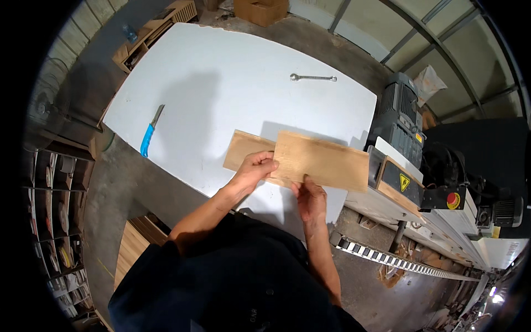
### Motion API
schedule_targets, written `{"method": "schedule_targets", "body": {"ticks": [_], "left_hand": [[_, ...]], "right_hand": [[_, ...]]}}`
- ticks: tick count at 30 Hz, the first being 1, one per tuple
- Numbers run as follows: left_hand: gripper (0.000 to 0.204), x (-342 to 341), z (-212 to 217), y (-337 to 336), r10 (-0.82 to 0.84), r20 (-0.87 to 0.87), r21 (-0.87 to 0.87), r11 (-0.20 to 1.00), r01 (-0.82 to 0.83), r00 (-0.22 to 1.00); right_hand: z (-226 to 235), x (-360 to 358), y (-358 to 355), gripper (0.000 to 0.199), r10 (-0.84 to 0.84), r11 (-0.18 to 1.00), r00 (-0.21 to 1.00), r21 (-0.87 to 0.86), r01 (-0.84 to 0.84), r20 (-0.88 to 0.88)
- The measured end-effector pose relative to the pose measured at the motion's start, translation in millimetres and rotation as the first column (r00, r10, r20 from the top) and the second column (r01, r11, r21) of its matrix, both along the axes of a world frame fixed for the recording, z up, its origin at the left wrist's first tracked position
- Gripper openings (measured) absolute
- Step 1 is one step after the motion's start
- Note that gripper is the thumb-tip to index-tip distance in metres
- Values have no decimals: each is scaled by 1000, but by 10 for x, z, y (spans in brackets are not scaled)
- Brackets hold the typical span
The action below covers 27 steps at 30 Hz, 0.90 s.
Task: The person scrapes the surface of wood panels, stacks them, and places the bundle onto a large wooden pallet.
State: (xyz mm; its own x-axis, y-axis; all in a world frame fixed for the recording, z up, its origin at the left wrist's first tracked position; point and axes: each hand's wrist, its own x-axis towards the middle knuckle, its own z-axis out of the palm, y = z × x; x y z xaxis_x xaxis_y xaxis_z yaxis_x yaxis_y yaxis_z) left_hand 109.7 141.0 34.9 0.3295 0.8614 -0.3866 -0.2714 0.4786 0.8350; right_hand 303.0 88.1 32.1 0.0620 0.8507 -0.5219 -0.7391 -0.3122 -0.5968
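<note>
A thin, light-brown wooden board (326, 160) is held up over the white tabletop (232, 66). My left hand (257, 167) is closed on its left edge, with the thumb on the upper face. My right hand (311, 199) grips the near edge, fingers partly hidden under the board. Behind and to the left shows a second wooden board (243, 148), partly covered by the first board and my left hand; whether it rests on the table or touches my left fingers I cannot tell.
On the table's left lies a blue-handled utility knife (148, 138); a combination wrench (313, 78) lies toward the far right. Along the right edge stands a machine with a grey motor (398, 105) and a red stop button (453, 200). Shelves (58, 210) stand at left.
</note>
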Motion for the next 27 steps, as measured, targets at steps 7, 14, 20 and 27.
{"method": "schedule_targets", "body": {"ticks": [7, 14, 20, 27], "left_hand": [[27, -596, 373, 7, 134, -78, 225, 968, -114, 988], [34, -808, 890, 18, 303, -304, 767, 640, 43, 903], [56, -848, 1211, 3, 485, -325, 883, 463, 76, 812], [47, -893, 1290, -63, 516, -267, 915, 401, 46, 814]], "right_hand": [[317, 796, 102, 26, -285, 926, 933, 312, 210, 219], [789, 765, 154, 23, -260, 840, 362, 395, -373, 895], [929, 611, 244, 25, -486, 757, 259, 550, -353, 835], [969, 574, 290, 27, -565, 701, 219, 603, -382, 796]]}}
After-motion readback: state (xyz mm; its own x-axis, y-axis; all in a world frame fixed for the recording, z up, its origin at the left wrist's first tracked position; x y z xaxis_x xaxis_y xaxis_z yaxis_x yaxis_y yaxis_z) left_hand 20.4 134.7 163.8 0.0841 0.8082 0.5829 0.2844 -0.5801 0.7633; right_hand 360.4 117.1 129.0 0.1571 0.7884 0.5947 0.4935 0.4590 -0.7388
